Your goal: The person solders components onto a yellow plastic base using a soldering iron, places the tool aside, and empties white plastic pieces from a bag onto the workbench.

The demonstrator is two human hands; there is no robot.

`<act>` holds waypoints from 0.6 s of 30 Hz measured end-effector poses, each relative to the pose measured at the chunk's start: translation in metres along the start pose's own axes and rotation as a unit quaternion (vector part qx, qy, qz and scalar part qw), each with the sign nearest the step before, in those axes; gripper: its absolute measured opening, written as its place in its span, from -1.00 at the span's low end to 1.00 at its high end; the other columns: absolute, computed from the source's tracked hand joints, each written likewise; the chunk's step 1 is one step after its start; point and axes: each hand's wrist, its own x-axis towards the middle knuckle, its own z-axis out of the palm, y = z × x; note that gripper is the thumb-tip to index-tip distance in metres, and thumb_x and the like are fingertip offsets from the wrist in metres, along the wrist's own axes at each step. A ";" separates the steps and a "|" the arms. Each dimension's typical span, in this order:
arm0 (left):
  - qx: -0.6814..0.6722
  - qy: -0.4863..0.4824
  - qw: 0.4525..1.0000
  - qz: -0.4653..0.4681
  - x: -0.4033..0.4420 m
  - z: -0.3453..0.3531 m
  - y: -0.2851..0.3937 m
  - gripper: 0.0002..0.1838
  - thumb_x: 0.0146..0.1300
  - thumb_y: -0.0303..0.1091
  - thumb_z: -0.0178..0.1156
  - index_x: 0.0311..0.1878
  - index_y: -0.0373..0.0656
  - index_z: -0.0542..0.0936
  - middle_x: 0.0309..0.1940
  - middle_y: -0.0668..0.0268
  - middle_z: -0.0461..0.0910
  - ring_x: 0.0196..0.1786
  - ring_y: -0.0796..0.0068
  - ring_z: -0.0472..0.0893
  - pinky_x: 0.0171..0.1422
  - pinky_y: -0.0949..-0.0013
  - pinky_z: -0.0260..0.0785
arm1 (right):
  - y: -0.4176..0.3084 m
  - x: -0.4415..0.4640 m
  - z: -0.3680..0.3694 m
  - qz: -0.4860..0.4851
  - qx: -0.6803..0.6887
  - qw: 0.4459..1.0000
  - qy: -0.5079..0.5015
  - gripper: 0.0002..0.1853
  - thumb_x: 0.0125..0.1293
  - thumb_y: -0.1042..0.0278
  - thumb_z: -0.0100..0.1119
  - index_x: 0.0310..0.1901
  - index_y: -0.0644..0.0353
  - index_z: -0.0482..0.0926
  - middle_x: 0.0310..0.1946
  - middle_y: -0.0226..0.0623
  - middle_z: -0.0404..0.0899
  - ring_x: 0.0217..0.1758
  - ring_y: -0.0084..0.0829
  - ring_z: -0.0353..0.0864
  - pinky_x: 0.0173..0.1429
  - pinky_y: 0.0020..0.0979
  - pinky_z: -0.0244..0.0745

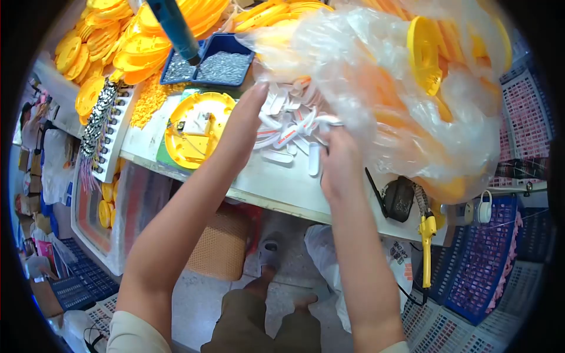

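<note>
A loose pile of white plastic strips (288,134), some with red lettering, lies on the worktable between my hands. My right hand (342,159) is at the pile's right edge, its fingers closed on a white plastic strip (329,119). At the left edge of the pile is my left hand (250,120), seen edge-on; its fingers are mostly hidden, so I cannot tell whether they hold anything. Left of that hand, a round yellow plastic housing (176,141) with small parts and wire inside rests on a green mat (163,154).
Blue trays of small metal parts (222,67) stand at the back, beneath a hanging blue tool (176,29). Yellow shells (141,56) are heaped behind. Clear plastic bags (365,76) bulge over the right side. A yellow-handled soldering iron (427,235) hangs at the front right edge.
</note>
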 end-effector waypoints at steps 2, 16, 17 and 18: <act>0.011 0.041 0.998 0.045 -0.028 0.004 -0.005 -0.44 0.54 0.04 0.03 0.44 -0.09 0.39 0.47 0.26 0.35 0.56 0.30 0.22 0.55 0.04 0.05 | 0.020 -0.030 -0.011 -0.039 -0.038 0.998 -0.022 -0.58 0.41 0.46 0.10 0.26 0.42 0.53 0.11 -0.24 0.63 0.18 -0.45 0.56 0.34 -0.37 0.38; 0.205 -0.145 0.968 0.010 -0.337 0.112 -0.151 -0.82 0.24 -0.49 0.25 -0.11 -0.24 0.54 -0.17 0.20 0.53 -0.11 0.31 0.53 0.10 0.30 0.39 | 0.119 -0.349 -0.218 0.013 -0.132 0.985 0.112 -0.83 0.45 0.47 0.20 0.00 0.31 0.65 -0.24 -0.36 0.69 -0.24 -0.58 0.62 -0.11 -0.52 0.52; 0.258 -0.241 0.932 0.086 -0.346 0.131 -0.158 -0.81 0.21 -0.49 0.28 -0.11 -0.22 0.57 -0.21 0.17 0.58 -0.12 0.17 0.59 0.08 0.20 0.43 | 0.114 -0.360 -0.239 0.013 -0.122 0.979 0.165 -0.84 0.45 0.47 0.20 -0.02 0.31 0.65 -0.24 -0.34 0.68 -0.24 -0.57 0.62 -0.10 -0.51 0.52; 0.250 -0.320 0.908 0.104 -0.355 0.154 -0.162 -0.82 0.20 -0.51 0.25 -0.12 -0.21 0.58 -0.19 0.16 0.61 -0.10 0.12 0.60 0.08 0.17 0.44 | 0.109 -0.371 -0.262 0.013 -0.111 0.970 0.215 -0.85 0.45 0.46 0.21 -0.03 0.31 0.64 -0.25 -0.31 0.68 -0.25 -0.57 0.62 -0.09 -0.50 0.52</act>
